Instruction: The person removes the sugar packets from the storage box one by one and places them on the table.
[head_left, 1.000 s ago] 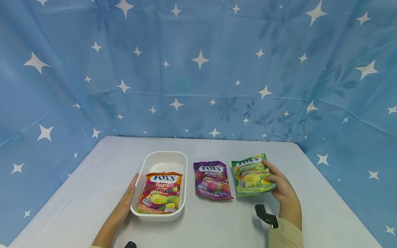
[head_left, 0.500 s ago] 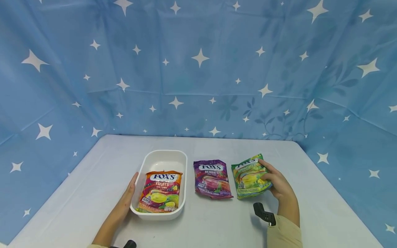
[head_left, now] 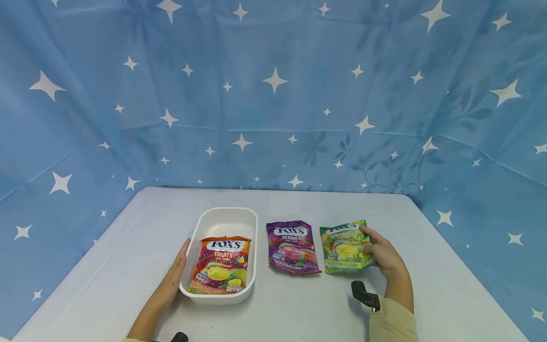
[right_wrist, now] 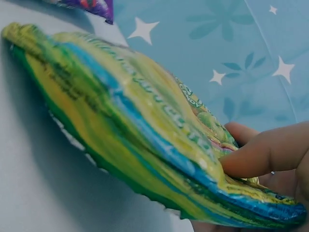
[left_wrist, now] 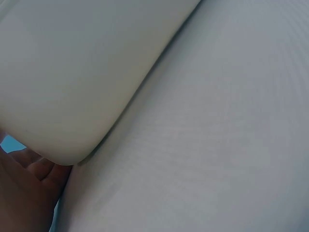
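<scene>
My right hand (head_left: 386, 254) pinches the right edge of a green Fox's Spring Tea candy bag (head_left: 345, 249), thumb on its front. In the right wrist view the green bag (right_wrist: 125, 116) tilts, its gripped side raised off the table. My left hand (head_left: 174, 270) lies with straight fingers along the left wall of a white tray (head_left: 226, 216). Inside that tray, an orange Fox's Fruits candy bag (head_left: 222, 266) rests toward the near end. The left wrist view shows the tray's outer wall (left_wrist: 82, 72) with my fingers at its corner.
Between the tray and the green bag, a purple Fox's Berries candy bag (head_left: 292, 248) lies flat on the white table (head_left: 295, 308). A blue star-printed curtain (head_left: 273, 109) hangs behind and along both sides of the table.
The green bag's top edge has dropped slightly and its tilt has shifted in my right hand, which has moved a little. My left hand, the tray and the other bags stay in place.
</scene>
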Demonstrator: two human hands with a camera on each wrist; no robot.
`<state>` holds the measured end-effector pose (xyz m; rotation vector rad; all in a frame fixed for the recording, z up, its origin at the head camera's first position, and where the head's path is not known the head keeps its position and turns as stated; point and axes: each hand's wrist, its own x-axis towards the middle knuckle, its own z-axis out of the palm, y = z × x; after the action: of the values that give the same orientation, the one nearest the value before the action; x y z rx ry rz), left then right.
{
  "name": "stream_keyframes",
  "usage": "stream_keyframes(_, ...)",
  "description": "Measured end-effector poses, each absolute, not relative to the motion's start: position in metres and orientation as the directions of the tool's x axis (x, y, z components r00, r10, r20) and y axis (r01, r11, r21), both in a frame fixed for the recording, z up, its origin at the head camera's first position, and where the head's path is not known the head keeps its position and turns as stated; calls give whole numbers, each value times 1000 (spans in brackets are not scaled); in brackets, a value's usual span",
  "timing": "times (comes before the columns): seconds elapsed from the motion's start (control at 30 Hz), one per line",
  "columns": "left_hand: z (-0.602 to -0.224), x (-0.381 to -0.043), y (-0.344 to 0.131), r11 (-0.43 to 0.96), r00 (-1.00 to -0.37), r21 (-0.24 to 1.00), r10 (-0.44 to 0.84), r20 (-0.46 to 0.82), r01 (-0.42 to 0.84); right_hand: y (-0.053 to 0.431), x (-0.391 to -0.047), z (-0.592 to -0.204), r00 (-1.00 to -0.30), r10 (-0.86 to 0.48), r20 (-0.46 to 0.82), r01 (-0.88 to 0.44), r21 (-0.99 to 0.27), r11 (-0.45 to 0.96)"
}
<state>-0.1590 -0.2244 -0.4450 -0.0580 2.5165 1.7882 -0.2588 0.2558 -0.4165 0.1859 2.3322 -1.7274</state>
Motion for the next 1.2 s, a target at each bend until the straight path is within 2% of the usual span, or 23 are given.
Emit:
stream_keyframes(0.2, -446, -159, -224, 324, -998, 944, 3, -63, -59, 254, -260, -418, -976, -2, -217, 192, -869, 457)
stream_keyframes(0.83, -444, -160, -224, 337, -996, 938, -6, -86, -83, 252, -263, -425, -963, 106, -247, 261, -770, 582)
stream_keyframes(1.2, -445, -158, -225, 310, -999, 950, 1, -41, -38, 248, -264, -422, -954, 132, -270, 284, -665, 691)
